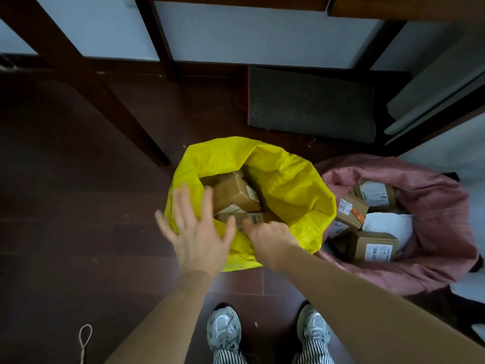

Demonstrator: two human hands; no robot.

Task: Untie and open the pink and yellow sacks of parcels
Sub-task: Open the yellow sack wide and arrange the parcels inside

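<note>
The yellow sack [286, 187] stands open on the dark wood floor in front of me, with brown cardboard parcels [235, 195] showing inside. My left hand [195, 229] hovers over its near left rim, fingers spread and blurred, holding nothing. My right hand [270, 241] is closed on the near edge of the yellow sack, pinching the fabric. To the right, the pink sack [430, 185] lies open with its rim rolled down. It holds several labelled boxes [372, 248] and a white soft parcel [388, 225].
A grey mat [309, 103] lies behind the sacks near a dark-framed wall. A loose cord [85, 340] lies on the floor at the lower left. My two shoes [224, 329] stand just behind the yellow sack. White furniture edges the right side.
</note>
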